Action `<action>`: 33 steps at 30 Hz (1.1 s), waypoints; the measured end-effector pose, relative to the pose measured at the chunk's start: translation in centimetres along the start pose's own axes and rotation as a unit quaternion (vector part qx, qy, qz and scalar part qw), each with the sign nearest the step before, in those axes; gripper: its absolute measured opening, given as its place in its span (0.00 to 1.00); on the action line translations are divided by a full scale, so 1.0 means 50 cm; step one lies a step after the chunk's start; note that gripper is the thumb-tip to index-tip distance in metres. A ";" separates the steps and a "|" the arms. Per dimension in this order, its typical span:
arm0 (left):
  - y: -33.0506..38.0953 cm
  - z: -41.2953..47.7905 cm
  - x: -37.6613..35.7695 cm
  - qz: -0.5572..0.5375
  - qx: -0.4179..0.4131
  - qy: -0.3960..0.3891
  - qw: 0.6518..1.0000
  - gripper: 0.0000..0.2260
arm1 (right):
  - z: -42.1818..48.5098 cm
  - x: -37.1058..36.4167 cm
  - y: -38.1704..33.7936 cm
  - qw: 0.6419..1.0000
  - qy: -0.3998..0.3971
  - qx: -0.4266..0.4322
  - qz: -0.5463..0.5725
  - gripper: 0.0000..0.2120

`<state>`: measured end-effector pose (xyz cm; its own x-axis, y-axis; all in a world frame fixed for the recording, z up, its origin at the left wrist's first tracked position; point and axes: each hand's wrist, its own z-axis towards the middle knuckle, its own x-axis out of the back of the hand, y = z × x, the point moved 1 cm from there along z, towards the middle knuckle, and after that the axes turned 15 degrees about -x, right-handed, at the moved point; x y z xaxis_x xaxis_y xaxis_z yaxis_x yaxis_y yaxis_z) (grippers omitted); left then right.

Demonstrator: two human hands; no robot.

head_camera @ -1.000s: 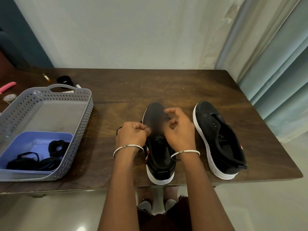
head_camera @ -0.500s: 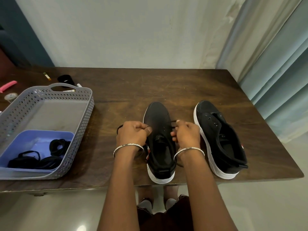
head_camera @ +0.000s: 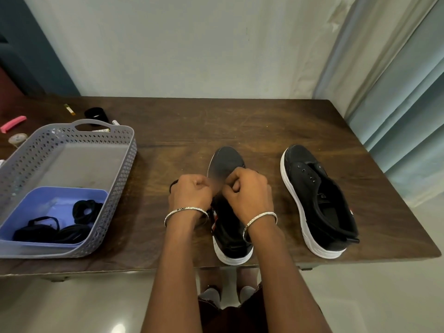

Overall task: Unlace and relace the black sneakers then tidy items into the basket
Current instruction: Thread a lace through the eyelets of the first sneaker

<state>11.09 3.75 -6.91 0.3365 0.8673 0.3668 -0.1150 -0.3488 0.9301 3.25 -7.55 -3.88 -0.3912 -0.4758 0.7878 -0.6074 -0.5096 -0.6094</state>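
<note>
1. Near sneaker point(head_camera: 225, 162): at the table's 6 o'clock edge, toe towards 12. Relacing appears to be in hand.
2. Left hand point(head_camera: 189, 195): fist closed on the black lace point(head_camera: 173, 184), with a loop showing at its 9 o'clock.
3. Right hand point(head_camera: 251, 195): fingers curled tight over the eyelets, apparently pinching the lace.
4. Second sneaker point(head_camera: 317, 203): at 3 o'clock, eyelets bare.
5. Basket point(head_camera: 122, 179): at 9 o'clock.
6. Next move: likely threading the following eyelet and evening the tension.

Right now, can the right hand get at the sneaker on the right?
Probably yes. Only bare table lies between the right hand and the right sneaker, but it grips the middle sneaker's lace and must let go first.
</note>
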 end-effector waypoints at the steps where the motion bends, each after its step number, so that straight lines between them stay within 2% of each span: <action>1: 0.000 -0.001 0.000 -0.001 0.001 0.001 1.000 0.06 | 0.000 -0.002 -0.001 1.000 0.003 -0.008 0.004 0.02; 3: 0.000 -0.001 0.000 -0.007 0.004 0.001 1.000 0.04 | 0.002 -0.005 0.000 0.998 0.017 -0.049 0.048 0.04; 4: -0.001 -0.001 -0.001 -0.010 0.005 -0.001 1.000 0.03 | 0.006 -0.003 0.005 0.989 0.025 -0.093 0.111 0.05; 5: 0.000 -0.001 -0.001 -0.012 0.008 -0.002 1.000 0.03 | 0.014 -0.002 0.012 0.966 0.027 -0.152 0.207 0.06; 7: -0.001 0.000 -0.002 -0.015 0.011 -0.002 1.000 0.02 | 0.024 0.001 0.027 0.877 0.000 -0.273 0.395 0.07; 8: -0.002 0.001 -0.002 -0.016 0.011 -0.002 1.000 0.02 | 0.024 0.002 0.034 0.842 -0.013 -0.311 0.441 0.08; 9: -0.003 0.002 -0.002 -0.014 0.011 -0.002 1.000 0.03 | 0.027 0.001 0.042 0.832 -0.020 -0.327 0.447 0.06; 10: -0.004 0.002 -0.003 -0.012 0.009 -0.003 1.000 0.03 | 0.027 0.001 0.045 0.844 -0.016 -0.327 0.424 0.03; 12: -0.006 0.002 -0.003 -0.008 0.007 -0.006 1.000 0.04 | 0.024 0.007 0.043 0.891 0.016 -0.283 0.354 0.09; 15: -0.001 0.001 -0.004 -0.007 0.009 -0.002 1.000 0.03 | 0.012 0.022 0.022 0.956 0.021 -0.117 0.267 0.11; 17: 0.001 0.000 -0.003 -0.003 0.007 -0.001 1.000 0.04 | 0.003 0.018 0.006 0.989 -0.011 -0.039 0.140 0.09; 19: 0.001 0.001 -0.003 -0.002 0.006 -0.003 1.000 0.05 | -0.003 0.008 0.002 0.999 -0.022 -0.004 0.040 0.07; 21: 0.001 0.000 -0.003 -0.003 0.007 -0.003 1.000 0.05 | -0.001 0.001 0.004 1.000 -0.011 0.004 0.018 0.05; 25: 0.001 0.000 -0.004 -0.006 0.006 -0.001 1.000 0.04 | 0.000 0.004 0.005 0.999 -0.009 -0.010 0.047 0.02; 27: 0.000 0.001 -0.004 -0.006 0.006 0.001 1.000 0.03 | 0.003 0.004 0.010 0.994 -0.001 -0.030 0.108 0.06; 29: -0.003 0.002 -0.004 -0.006 0.008 -0.003 1.000 0.04 | 0.009 0.005 0.015 0.973 0.001 -0.085 0.217 0.07; 30: -0.003 0.001 -0.004 -0.007 0.010 -0.005 1.000 0.03 | 0.013 0.008 0.017 0.948 -0.004 -0.128 0.291 0.07; 33: -0.004 0.002 -0.005 -0.014 0.014 -0.010 1.000 0.04 | 0.019 0.023 0.026 0.819 -0.040 -0.280 0.499 0.07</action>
<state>11.14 3.59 -7.20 0.3572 0.8701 0.3397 -0.0797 -0.3340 0.9392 2.65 -9.43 -3.85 -0.8531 -0.5122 -0.0993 -0.2436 0.5592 -0.7925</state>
